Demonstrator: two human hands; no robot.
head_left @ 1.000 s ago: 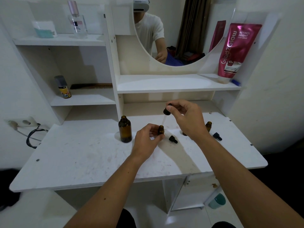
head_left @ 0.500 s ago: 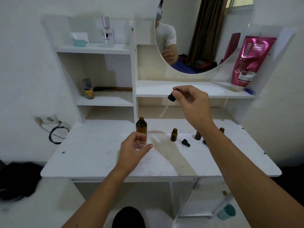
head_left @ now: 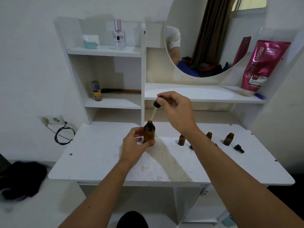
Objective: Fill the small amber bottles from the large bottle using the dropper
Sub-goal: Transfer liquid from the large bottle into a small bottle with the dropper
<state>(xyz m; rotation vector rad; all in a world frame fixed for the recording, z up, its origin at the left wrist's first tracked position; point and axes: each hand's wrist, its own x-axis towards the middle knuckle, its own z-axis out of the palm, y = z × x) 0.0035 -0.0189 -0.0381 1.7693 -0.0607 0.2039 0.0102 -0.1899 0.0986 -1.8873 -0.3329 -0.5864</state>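
The large amber bottle (head_left: pixel 149 133) stands open on the white table (head_left: pixel 102 155), and my left hand (head_left: pixel 135 146) grips its body. My right hand (head_left: pixel 176 111) pinches the black bulb of the dropper (head_left: pixel 156 106); its glass tube slants down with the tip right at the large bottle's mouth. Three small amber bottles stand open to the right: one (head_left: pixel 181 140) beside my right forearm, one (head_left: pixel 209 135) partly behind it, one (head_left: pixel 228 139) further right. A black dropper cap (head_left: pixel 239 148) lies near the rightmost bottle; other caps are mostly hidden by my forearm.
White shelves rise behind the table: a perfume bottle (head_left: pixel 118 36) and a jar (head_left: pixel 91 41) on top, a small yellow bottle (head_left: pixel 96 91) and a comb (head_left: pixel 121 91) lower. A pink tube (head_left: pixel 261 66) leans by the round mirror (head_left: pixel 205 38). A socket and cable (head_left: pixel 63 132) hang at left.
My left hand let go of a small bottle, moved left and took hold of the large bottle. My right hand carried the dropper left, bringing its tip to the large bottle's mouth.
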